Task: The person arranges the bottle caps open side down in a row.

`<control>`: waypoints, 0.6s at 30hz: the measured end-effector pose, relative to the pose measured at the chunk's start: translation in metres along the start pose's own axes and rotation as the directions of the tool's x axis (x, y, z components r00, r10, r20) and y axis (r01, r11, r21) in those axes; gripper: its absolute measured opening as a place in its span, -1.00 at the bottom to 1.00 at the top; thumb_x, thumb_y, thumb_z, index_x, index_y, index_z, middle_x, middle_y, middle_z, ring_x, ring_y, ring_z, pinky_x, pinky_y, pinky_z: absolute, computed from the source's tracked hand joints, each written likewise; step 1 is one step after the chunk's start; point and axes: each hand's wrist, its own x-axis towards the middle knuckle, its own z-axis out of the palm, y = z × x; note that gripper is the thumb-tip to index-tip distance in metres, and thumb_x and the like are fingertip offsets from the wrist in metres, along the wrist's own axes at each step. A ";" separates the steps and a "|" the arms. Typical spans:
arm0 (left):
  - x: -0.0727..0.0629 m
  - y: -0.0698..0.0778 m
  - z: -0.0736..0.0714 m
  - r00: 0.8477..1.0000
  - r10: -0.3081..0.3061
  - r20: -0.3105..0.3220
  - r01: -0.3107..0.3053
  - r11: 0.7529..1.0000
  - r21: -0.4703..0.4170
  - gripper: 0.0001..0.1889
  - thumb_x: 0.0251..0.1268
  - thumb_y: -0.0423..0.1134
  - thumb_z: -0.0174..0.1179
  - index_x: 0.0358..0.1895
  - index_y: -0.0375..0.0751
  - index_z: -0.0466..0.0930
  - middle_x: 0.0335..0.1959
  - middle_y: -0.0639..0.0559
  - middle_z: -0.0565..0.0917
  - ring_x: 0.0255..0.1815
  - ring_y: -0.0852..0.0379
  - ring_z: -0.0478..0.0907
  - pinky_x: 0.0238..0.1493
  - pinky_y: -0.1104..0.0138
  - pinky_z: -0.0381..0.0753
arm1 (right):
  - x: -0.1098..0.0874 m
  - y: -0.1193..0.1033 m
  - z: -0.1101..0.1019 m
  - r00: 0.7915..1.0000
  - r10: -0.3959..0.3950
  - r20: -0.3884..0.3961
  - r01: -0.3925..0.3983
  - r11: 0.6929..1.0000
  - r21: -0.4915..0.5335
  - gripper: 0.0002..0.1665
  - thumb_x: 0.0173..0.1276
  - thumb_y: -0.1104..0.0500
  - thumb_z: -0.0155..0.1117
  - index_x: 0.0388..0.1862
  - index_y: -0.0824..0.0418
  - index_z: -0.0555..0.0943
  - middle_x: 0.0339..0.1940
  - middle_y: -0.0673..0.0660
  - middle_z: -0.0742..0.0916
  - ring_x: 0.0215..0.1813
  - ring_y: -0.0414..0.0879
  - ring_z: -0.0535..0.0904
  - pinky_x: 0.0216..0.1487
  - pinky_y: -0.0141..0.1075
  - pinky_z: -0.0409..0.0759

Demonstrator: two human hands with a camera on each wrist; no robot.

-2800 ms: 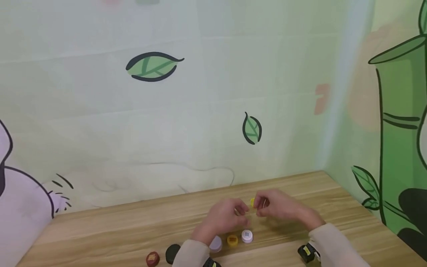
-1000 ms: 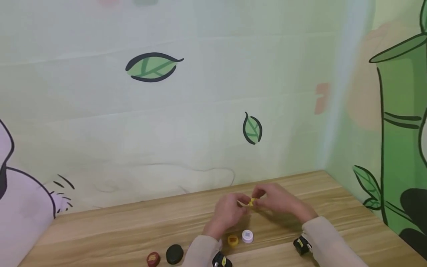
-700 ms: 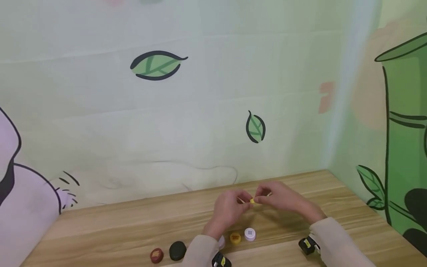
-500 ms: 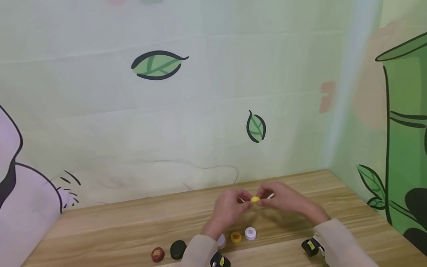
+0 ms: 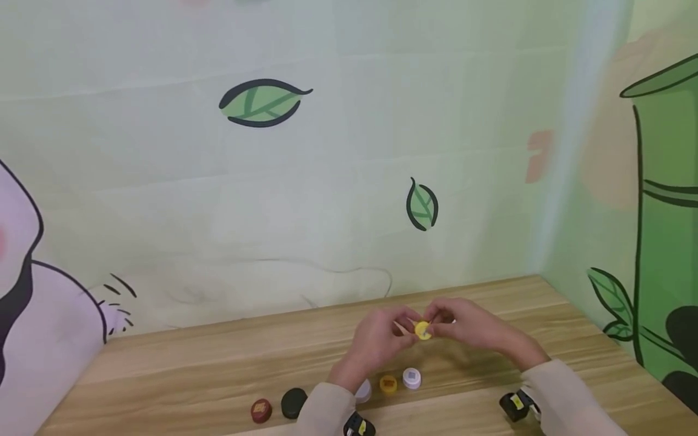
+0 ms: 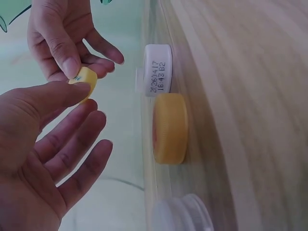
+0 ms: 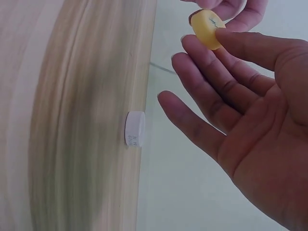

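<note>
Both hands pinch one small yellow bottle cap above the table. My left hand has thumb and fingertips on its left side, and my right hand grips the opposite side. A dark printed mark shows on the cap's face, also on the yellow cap in the right wrist view. Below the hands, a white cap and an orange-yellow cap lie on the table. Beside these, a whitish cap is partly hidden by my left wrist.
Farther left on the wooden table lie a black cap and a dark red cap. A pale cloth backdrop with leaf drawings rises behind the table's far edge.
My left hand has moved in to meet the right, and both now hold the yellow cap. The cap has turned so its marked face shows. The head view has shifted slightly.
</note>
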 end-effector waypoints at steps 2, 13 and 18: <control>0.000 0.001 0.000 1.000 0.012 0.007 -0.012 1.000 0.017 -0.71 0.23 -0.40 0.52 0.00 -0.14 0.77 -0.32 0.11 0.79 -0.36 0.27 0.69 -0.25 0.42 0.63 | -0.001 0.000 -0.001 1.000 0.007 0.006 -0.008 1.000 0.024 -0.88 0.50 0.32 0.36 -0.05 0.32 0.67 -0.18 0.05 0.80 -0.10 -0.09 0.71 -0.05 -0.26 0.65; -0.002 0.003 0.005 0.999 0.018 0.040 -0.020 0.998 0.061 -0.78 0.18 -0.30 0.58 -0.13 -0.09 0.79 -0.38 0.23 0.75 -0.42 0.43 0.59 -0.29 0.49 0.57 | -0.005 0.000 -0.003 0.995 0.025 0.092 -0.032 0.997 0.073 -0.79 0.36 0.38 0.47 -0.08 0.33 0.64 -0.23 0.08 0.81 -0.14 -0.09 0.71 -0.08 -0.28 0.66; -0.004 0.003 0.010 0.996 -0.017 0.087 0.014 0.999 0.032 -0.83 0.17 -0.22 0.61 -0.24 -0.05 0.80 -0.44 0.31 0.72 -0.44 0.43 0.57 -0.32 0.48 0.56 | -0.008 0.001 -0.003 0.988 0.050 0.148 -0.058 0.997 0.048 -0.73 0.27 0.35 0.56 -0.12 0.28 0.65 -0.24 0.03 0.77 -0.16 -0.09 0.69 -0.09 -0.30 0.67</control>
